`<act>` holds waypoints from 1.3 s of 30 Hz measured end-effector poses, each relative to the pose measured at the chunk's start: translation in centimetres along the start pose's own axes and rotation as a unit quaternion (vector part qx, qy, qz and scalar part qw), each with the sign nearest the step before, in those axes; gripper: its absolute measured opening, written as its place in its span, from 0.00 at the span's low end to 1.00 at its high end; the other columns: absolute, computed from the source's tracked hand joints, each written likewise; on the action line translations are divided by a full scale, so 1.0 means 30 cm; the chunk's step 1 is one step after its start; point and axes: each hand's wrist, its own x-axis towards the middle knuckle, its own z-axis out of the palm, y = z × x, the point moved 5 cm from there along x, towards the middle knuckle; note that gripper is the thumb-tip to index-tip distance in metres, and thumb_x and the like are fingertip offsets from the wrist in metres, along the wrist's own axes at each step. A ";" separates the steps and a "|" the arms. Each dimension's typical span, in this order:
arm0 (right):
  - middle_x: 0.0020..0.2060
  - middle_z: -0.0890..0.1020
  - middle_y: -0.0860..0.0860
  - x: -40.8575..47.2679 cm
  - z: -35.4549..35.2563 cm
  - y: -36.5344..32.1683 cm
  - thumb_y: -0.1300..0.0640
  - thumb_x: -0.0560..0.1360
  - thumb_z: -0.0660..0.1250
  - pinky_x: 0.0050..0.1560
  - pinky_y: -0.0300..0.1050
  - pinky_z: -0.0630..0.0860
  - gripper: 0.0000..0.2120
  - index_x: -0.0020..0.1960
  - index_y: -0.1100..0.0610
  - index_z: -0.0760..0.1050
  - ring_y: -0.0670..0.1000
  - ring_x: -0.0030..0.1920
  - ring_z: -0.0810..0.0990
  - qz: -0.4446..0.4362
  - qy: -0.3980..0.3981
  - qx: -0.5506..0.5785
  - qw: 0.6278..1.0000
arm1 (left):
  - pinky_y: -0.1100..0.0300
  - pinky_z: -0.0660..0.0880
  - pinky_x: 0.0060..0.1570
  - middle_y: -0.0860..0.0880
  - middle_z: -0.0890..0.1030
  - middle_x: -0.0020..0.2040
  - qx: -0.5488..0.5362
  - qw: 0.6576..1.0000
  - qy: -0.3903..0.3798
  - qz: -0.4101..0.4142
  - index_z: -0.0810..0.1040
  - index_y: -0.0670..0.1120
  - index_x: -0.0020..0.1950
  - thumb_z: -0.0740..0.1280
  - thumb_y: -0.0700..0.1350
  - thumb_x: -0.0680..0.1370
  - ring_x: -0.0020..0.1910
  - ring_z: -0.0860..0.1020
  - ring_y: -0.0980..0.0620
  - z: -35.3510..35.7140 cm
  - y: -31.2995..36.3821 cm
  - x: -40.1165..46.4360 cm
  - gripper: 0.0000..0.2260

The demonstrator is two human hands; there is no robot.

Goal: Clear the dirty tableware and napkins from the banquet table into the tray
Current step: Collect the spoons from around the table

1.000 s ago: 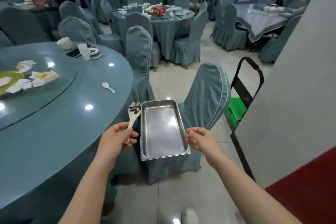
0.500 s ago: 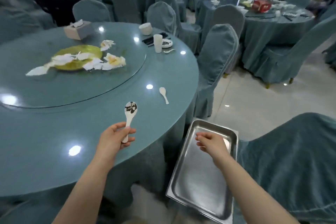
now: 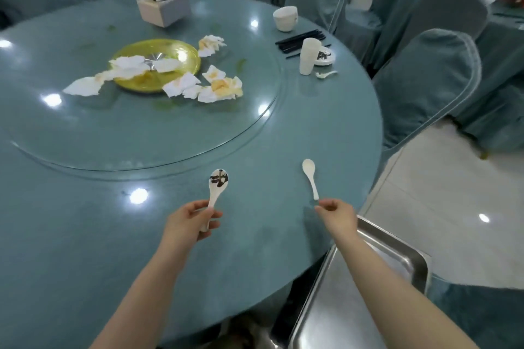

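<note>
Currently, the left hand [image 3: 189, 219] is gripping the handle of a soiled white spoon [image 3: 216, 189], bowl upward, above the round banquet table [image 3: 85, 235]. The right hand [image 3: 334, 214] is pinching the handle tip of a clean white spoon [image 3: 310, 177] that is lying on the teal tabletop. A steel tray [image 3: 340, 309] is sitting beside the table edge, under the right forearm. Crumpled napkins [image 3: 198, 88] are lying around a yellow plate [image 3: 154, 65] on the glass turntable [image 3: 141, 127]. Covered chairs [image 3: 425, 85] are surrounding the table.
</note>
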 end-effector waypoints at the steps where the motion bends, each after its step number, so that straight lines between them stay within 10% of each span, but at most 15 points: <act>1: 0.41 0.81 0.48 0.029 0.008 -0.017 0.57 0.71 0.72 0.44 0.40 0.70 0.06 0.48 0.54 0.80 0.49 0.41 0.78 0.001 0.021 -0.002 1.000 | 0.59 0.76 0.38 0.51 0.85 0.38 0.000 1.000 0.004 -0.003 0.77 0.49 0.48 0.64 0.38 0.79 0.36 0.82 0.52 -0.008 0.006 0.032 0.06; 5: 0.46 0.82 0.51 0.121 0.021 -0.052 0.56 0.73 0.69 0.45 0.41 0.69 0.09 0.53 0.57 0.78 0.51 0.42 0.76 0.009 0.097 -0.017 0.995 | 0.60 0.76 0.37 0.52 0.85 0.37 0.004 1.000 0.004 -0.015 0.77 0.49 0.49 0.65 0.38 0.79 0.34 0.83 0.54 -0.024 0.013 0.120 0.06; 15: 0.41 0.84 0.52 0.096 0.077 0.017 0.59 0.73 0.68 0.43 0.43 0.71 0.04 0.42 0.54 0.81 0.56 0.45 0.80 0.027 -0.015 -0.145 0.989 | 0.61 0.76 0.37 0.50 0.86 0.41 0.016 0.996 -0.059 -0.058 0.76 0.49 0.51 0.65 0.39 0.79 0.37 0.84 0.53 0.078 -0.008 0.201 0.05; 34: 0.30 0.78 0.49 -0.511 -0.614 0.439 0.64 0.72 0.69 0.29 0.37 0.71 0.04 0.39 0.59 0.77 0.45 0.27 0.73 0.041 0.144 0.237 0.960 | 0.61 0.77 0.43 0.51 0.85 0.39 0.132 0.930 -0.343 -0.029 0.77 0.46 0.52 0.63 0.39 0.79 0.39 0.83 0.55 0.742 -0.100 -0.346 0.05; 39: 0.27 0.76 0.46 -0.786 -0.909 0.668 0.63 0.72 0.70 0.28 0.35 0.69 0.04 0.39 0.58 0.78 0.42 0.25 0.71 0.022 0.201 0.248 0.947 | 0.65 0.76 0.30 0.41 0.84 0.46 0.134 0.914 -0.379 -0.042 0.75 0.44 0.48 0.67 0.34 0.74 0.38 0.83 0.51 0.915 -0.215 -0.710 0.06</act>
